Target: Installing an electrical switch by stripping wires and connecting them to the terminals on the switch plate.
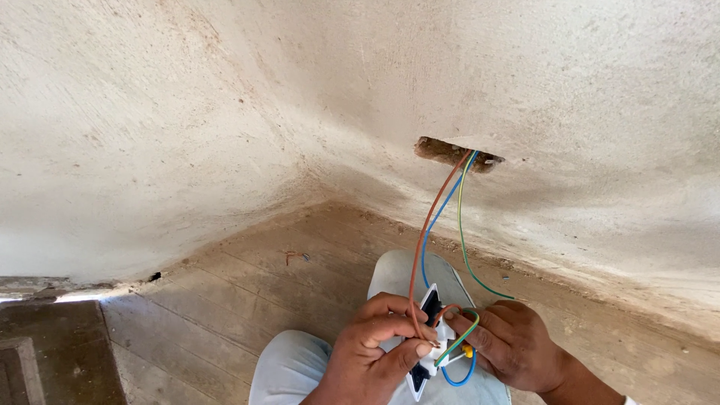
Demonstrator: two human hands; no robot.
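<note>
My left hand [373, 341] grips the white socket [425, 339] over my knees, thumb pinning the brown wire [424, 236]. My right hand [512, 343] pinches the green-yellow wire [460, 225]; I'd seat each core fully without tugging the wall opening [456, 154].

Your two bare hands, the left hand [375, 352] and the right hand [514, 345], wear no gloves or rings, a sliver of white sleeve cuff [628, 400] shows at your right wrist, and pale grey-blue cloth trousers [289, 367] cover your knees.
</note>
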